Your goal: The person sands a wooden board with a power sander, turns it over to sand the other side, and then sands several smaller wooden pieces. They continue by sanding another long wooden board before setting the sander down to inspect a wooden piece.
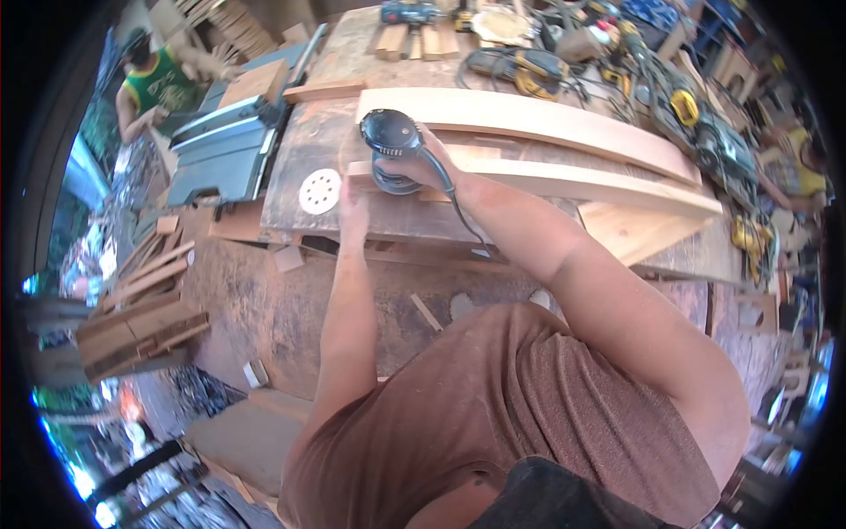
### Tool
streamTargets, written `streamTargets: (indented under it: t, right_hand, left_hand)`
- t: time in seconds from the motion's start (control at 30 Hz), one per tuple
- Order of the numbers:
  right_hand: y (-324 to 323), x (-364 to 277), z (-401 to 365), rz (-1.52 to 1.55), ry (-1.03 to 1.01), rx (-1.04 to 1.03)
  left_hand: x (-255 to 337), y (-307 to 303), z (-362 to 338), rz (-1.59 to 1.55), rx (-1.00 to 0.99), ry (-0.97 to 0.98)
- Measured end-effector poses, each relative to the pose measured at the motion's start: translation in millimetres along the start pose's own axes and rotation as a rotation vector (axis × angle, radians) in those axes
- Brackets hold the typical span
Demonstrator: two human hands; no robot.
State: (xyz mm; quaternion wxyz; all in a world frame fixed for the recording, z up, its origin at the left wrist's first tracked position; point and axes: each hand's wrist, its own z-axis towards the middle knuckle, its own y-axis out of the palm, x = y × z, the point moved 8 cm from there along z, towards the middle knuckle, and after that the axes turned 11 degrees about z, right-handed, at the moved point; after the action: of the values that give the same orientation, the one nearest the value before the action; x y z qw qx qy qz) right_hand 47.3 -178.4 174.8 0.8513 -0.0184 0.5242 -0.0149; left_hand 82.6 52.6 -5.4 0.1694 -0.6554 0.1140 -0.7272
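Holding sander (389, 132) upright, right hand (434, 164); nearer board (573, 182) running left to right.

Woodworking workshop: a table saw (220, 159) is standing upper left; boards (529, 116) and power tools (723, 152) are lying upper right.

Fisheye w/ blk corners, bent soft edges, blown-out daylight far L, even lt. on bench (304, 141)

A worn wooden workbench (304, 137) stands beside a table saw (220, 163); daylight (79, 479) glows far left.
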Motion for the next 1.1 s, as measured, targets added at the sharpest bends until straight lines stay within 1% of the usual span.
streamTargets:
  t: [0.03, 0.07, 0.1, 0.13, 0.17, 0.2, 0.23, 0.3, 0.33, 0.4, 0.43, 0.5, 0.6, 0.63, 0.7, 0.73, 0.8, 0.83, 0.9, 0.93, 0.97, 1.03, 1.07, 1.1]
  right_hand:
    - [-15.8, 1.4, -7.5, 0.044, 0.020, 0.015]
    - [-33.7, 2.3, -15.5, 0.085, 0.039, 0.034]
    - [-53.4, -5.9, -25.7, 0.065, 0.047, 0.075]
    - [-72.2, -18.9, -36.3, 0.010, 0.093, 0.099]
    - [-92.8, -26.0, -46.7, -0.046, 0.139, 0.124]
    - [-115.3, -22.9, -56.8, -0.071, 0.149, 0.171]
    - [-135.2, -17.0, -65.6, -0.047, 0.145, 0.182]
    - [-176.8, -13.4, -91.1, -0.047, 0.146, 0.233]
    - [-198.7, -16.9, -103.2, -0.040, 0.143, 0.281]
    - [-238.2, -26.5, -125.8, -0.050, 0.140, 0.360]
    - [-275.2, -40.2, -148.9, -0.094, 0.139, 0.439]
    - [-313.0, -51.5, -170.4, -0.129, 0.133, 0.508]
    - [-373.6, -57.0, -200.6, -0.203, 0.084, 0.613]
    - [-392.5, -59.0, -209.0, -0.213, 0.080, 0.627]
    - [-432.3, -61.7, -228.0, -0.336, 0.109, 0.702]
    - [-450.1, -63.5, -234.9, -0.296, 0.057, 0.713]
    - [-486.5, -64.9, -251.9, -0.341, 0.078, 0.768]
    - [-506.7, -63.8, -259.8, -0.347, 0.100, 0.779]
    - [-543.9, -66.0, -271.7, -0.392, 0.067, 0.802]
    - [-566.6, -59.0, -279.5, -0.366, 0.079, 0.835]
    - [-587.2, -51.1, -287.6, -0.340, 0.092, 0.864]
    - [-616.6, -60.7, -302.5, -0.356, 0.119, 0.917]
    - [-639.7, -48.0, -311.0, -0.336, 0.176, 0.928]
    - [-647.2, -62.8, -312.7, -0.377, 0.172, 0.897]
  left_hand:
    - [27.4, -4.0, -2.4, -0.072, -0.021, 0.112]
    - [48.5, -8.7, -7.4, -0.041, 0.040, 0.140]
    - [40.3, -11.2, 2.0, 0.030, 0.110, 0.199]
    - [72.6, -14.5, -7.1, 0.067, 0.145, 0.196]
    - [93.7, -12.4, -14.3, -0.056, 0.172, 0.262]
    - [106.2, -8.6, -16.8, -0.048, 0.210, 0.351]
    - [114.7, -1.5, -17.4, -0.062, 0.197, 0.358]
    - [142.9, 24.1, -20.9, 0.018, 0.144, 0.502]
    - [160.3, 40.6, -26.1, -0.005, 0.106, 0.513]
    - [198.4, 77.3, -41.4, 0.110, -0.022, 0.619]
    - [216.7, 110.8, -49.8, 0.076, -0.075, 0.643]
    - [241.0, 148.4, -67.1, 0.219, -0.190, 0.779]
    - [260.4, 191.4, -83.4, 0.218, -0.289, 0.832]
    - [263.8, 207.6, -88.8, 0.237, -0.339, 0.851]
    - [269.5, 229.9, -95.9, 0.243, -0.374, 0.857]
    - [270.4, 241.4, -98.7, 0.261, -0.416, 0.845]
    - [264.4, 262.9, -99.0, 0.246, -0.495, 0.795]
    - [266.8, 268.1, -100.3, 0.252, -0.491, 0.798]
    - [264.7, 276.8, -100.9, 0.371, -0.486, 0.753]
    - [264.7, 278.2, -101.7, 0.378, -0.480, 0.750]
    - [263.1, 278.4, -100.8, 0.400, -0.479, 0.735]
    - [264.8, 278.7, -99.6, 0.434, -0.465, 0.712]
    - [265.6, 278.9, -100.3, 0.451, -0.471, 0.709]
    - [265.8, 278.6, -101.4, 0.469, -0.475, 0.704]
